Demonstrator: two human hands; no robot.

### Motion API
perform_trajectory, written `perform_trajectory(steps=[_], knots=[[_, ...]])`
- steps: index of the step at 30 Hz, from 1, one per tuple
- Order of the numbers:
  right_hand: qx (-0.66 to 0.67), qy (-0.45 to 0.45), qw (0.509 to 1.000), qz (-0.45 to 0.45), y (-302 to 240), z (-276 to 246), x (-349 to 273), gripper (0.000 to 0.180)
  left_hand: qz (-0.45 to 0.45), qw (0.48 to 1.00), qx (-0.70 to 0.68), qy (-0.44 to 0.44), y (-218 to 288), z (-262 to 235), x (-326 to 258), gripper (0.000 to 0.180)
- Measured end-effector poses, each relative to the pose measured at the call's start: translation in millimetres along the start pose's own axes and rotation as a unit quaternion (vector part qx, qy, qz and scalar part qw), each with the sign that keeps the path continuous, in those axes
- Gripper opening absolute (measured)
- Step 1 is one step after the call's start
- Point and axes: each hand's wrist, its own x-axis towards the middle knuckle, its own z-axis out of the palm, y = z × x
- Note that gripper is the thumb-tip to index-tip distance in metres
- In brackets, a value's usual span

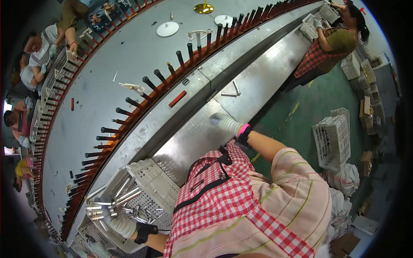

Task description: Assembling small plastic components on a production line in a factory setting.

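Grey steel makes up the long curved bench (254, 81), which sweeps from lower left to upper right, with a step down its middle. Along its far edge runs an orange rail (142, 101) set with a row of dark pegs (148, 81), and beyond that lies a broad grey table (116, 51) with two white discs (167, 29) and a brass piece (203, 7) on it. Green floor (327, 99) shows to the right, with white crates (332, 137) stacked there.

Gloved in white, the left hand (121, 223) is low in the picture, over a white crate (155, 180) full of metal tubes (124, 197). Its fingers are closed round a bundle of these tubes, which fan out up and to the left from the fist.

Reaching out over the bench, the right hand (226, 123) is also gloved, with a pink and black wristband. Its fingertips are blurred, so I cannot tell whether they are open or closed. Two loose tubes (232, 90) lie on the steel just beyond it, apart from the fingers, and a red rod (177, 98) lies further left.

A red checked apron hides the near edge of the bench. Another person (333, 41) stands at the top right, handling a crate; others sit at the far left, partly cut off by the dark rim.
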Motion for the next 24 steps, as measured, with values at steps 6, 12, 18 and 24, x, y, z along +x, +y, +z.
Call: perform_trajectory(steps=[6,12,18,24], knots=[[-0.144,0.196,0.958,0.154,75.6,-67.3,25.2,0.038,-0.099,0.95,0.292,-0.044,-9.8,-24.4,-32.9,0.042],[-0.332,0.186,0.906,0.187,87.2,-94.9,79.7,0.057,-0.254,0.946,0.079,0.184,-124.6,-121.1,13.5,0.036],[-0.347,0.097,0.892,0.274,77.0,-102.9,90.7,0.049,-0.265,0.93,0.183,0.179,-150.2,-53.2,14.6,0.034],[-0.399,-0.019,0.91,0.11,64.7,-72.2,86.9,0.033,-0.386,0.91,0.14,0.05,-191.5,-55.2,41.3,0.044]])
